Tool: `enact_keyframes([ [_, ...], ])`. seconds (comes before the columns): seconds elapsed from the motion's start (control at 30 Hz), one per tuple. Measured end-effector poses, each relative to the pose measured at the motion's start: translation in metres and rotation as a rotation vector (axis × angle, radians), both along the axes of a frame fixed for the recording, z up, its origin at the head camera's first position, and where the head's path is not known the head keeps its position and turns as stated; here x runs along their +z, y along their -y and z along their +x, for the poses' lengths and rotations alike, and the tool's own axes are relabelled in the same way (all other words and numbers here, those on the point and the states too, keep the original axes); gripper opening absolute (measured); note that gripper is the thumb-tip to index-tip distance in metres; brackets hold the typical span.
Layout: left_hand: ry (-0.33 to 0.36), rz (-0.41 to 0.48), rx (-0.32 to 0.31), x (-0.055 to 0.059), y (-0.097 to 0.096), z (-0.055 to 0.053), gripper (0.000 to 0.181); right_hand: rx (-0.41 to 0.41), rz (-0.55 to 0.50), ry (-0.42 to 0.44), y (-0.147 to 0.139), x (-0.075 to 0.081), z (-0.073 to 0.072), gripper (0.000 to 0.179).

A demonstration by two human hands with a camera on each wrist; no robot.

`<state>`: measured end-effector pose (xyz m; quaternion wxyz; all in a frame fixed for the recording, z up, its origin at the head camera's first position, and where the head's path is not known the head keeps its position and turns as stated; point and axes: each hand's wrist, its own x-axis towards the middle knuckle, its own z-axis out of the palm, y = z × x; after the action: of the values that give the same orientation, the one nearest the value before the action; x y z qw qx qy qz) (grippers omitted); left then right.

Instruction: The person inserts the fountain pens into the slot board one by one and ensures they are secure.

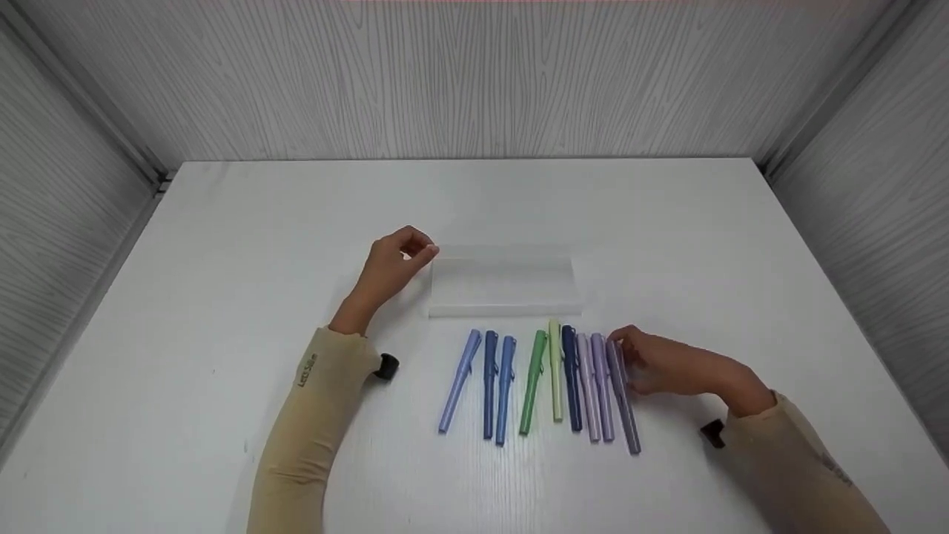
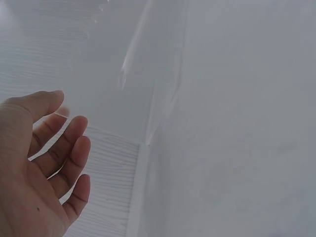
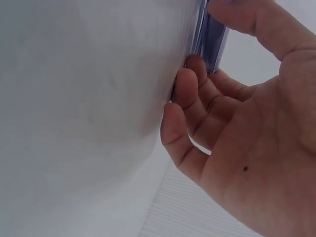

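Note:
A clear plastic case (image 1: 504,285) lies flat near the middle of the white table. Thumb and index finger of my left hand (image 1: 393,263) pinch its far left corner; up close in the left wrist view, the see-through edge (image 2: 103,106) passes between those fingertips while the other fingers curl loosely. In front of the case several capped pens lie side by side, from a light blue pen (image 1: 460,382) to a dark purple pen (image 1: 624,400). My right hand (image 1: 667,363) holds that purple pen near its capped end, fingers bent against it. Its thumb lies along the pen in the right wrist view.
Between the outer pens lie two more blue pens, a green pen (image 1: 533,382), a yellow-green pen (image 1: 556,371), a navy pen (image 1: 571,378) and two lilac pens. Grey wood-grain panels (image 1: 474,81) border the table at the back and both sides.

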<state>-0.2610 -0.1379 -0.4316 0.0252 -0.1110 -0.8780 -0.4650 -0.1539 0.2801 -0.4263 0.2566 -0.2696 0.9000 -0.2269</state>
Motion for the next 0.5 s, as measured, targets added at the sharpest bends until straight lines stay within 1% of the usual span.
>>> enact_keyframes([
  [0.17, 0.008, 0.013, -0.007, 0.000, 0.000, 0.000, 0.023, 0.043, -0.063, 0.001, -0.006, 0.000, -0.004, 0.059],
  [0.27, 0.003, 0.016, -0.009, 0.000, 0.001, 0.000, 0.022, 0.041, -0.103, 0.013, -0.008, -0.001, -0.007, 0.061],
  [0.37, -0.006, 0.015, -0.013, 0.001, 0.001, 0.000, 0.022, 0.020, -0.159, 0.052, -0.010, 0.000, -0.010, 0.063],
  [0.5, -0.007, 0.019, -0.020, 0.000, 0.001, 0.000, 0.022, -0.064, -0.253, 0.164, -0.011, 0.002, -0.012, 0.062],
])
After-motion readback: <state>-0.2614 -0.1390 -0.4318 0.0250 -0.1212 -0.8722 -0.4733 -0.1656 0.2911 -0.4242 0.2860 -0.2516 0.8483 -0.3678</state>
